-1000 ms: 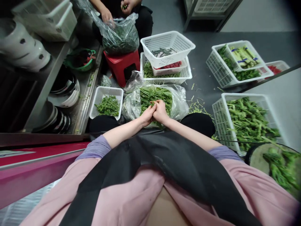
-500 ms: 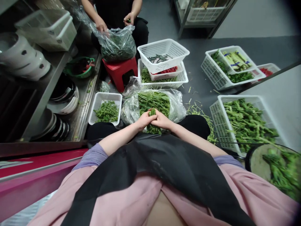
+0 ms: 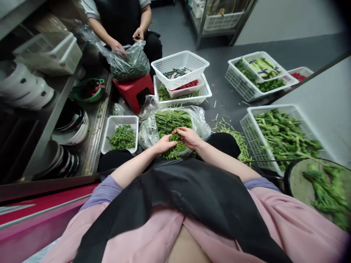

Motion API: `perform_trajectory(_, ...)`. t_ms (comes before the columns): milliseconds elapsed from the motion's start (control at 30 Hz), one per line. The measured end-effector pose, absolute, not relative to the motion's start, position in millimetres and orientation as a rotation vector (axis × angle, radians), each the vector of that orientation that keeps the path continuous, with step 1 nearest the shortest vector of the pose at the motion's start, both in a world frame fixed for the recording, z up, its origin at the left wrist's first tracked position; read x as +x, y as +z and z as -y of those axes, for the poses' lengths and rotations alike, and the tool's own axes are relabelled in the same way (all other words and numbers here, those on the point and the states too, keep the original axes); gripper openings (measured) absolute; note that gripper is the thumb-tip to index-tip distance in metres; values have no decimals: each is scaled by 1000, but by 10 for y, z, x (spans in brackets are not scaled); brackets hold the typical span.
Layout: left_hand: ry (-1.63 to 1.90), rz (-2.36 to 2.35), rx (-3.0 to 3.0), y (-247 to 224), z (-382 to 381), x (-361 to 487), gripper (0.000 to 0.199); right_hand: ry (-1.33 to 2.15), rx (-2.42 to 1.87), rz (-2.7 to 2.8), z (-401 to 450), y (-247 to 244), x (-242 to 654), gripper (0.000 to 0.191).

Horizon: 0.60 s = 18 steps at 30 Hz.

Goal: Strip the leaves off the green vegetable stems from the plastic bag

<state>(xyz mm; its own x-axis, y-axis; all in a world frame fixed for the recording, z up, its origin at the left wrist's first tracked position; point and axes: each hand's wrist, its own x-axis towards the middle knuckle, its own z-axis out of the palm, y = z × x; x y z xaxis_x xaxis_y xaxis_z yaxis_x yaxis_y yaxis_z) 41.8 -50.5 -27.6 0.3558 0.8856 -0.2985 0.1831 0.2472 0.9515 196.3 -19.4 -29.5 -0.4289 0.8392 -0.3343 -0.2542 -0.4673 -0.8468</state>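
At the hub of our dial: one green bunch [image 3: 174, 137], held above the near part of a clear bag [image 3: 202, 121] that is spread around its load of greens [image 3: 170, 119].

Left hand [image 3: 164, 143]: eight o'clock of the bunch; fingers curled closed around it.
Right hand [image 3: 189, 137]: three o'clock; fingers bent, tips close together at the bunch. At this size we cannot tell whether they pinch a stem or merely touch.

Nine o'clock: one small basket [image 3: 123, 121], white, part filled with leafy sprigs [image 3: 122, 137]; beyond it, bowls [image 3: 74, 131] stacked on their sides and upright.
Ten to eleven: one red stool [image 3: 130, 93], bearing a second bag [image 3: 130, 67], also of clear plastic, dark green within. Behind it, a co-worker [image 3: 119, 18], one hand at that bag's mouth.
Twelve: three white baskets, piled; top basket [image 3: 181, 80] with dark pods, middle basket [image 3: 185, 92] with red pieces, bottom basket [image 3: 186, 102] with green lengths.
Two: one basket [image 3: 241, 84], holding leaves and a smaller tray of banded stalks [image 3: 263, 69].
Three: trimmings [image 3: 231, 137], loose on the floor; then a large basket [image 3: 255, 140], heaped with thick stems.
Towards four: one round board [image 3: 298, 182], bearing stalks [image 3: 319, 182].
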Motion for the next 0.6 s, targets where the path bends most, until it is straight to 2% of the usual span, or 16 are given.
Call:
perform_trajectory(233, 532, -1032, 1539, -162, 434, 240, 24, 1983, -1014, 843, 237, -292, 1884, 26)
perform_trajectory(333, 328, -1048, 1720, -28, 344, 59, 16, 2066, -934, 978, 274, -230, 1922, 30)
perform_trajectory(467, 60, -1478, 1914, 205, 92, -400, 8, 2086, -961, 1069, 203, -236, 2111, 36)
perform_trajectory(600, -122, -2120, 1972, 604, -240, -1020, 28, 1880, -1222, 1363, 39, -490, 2208, 26)
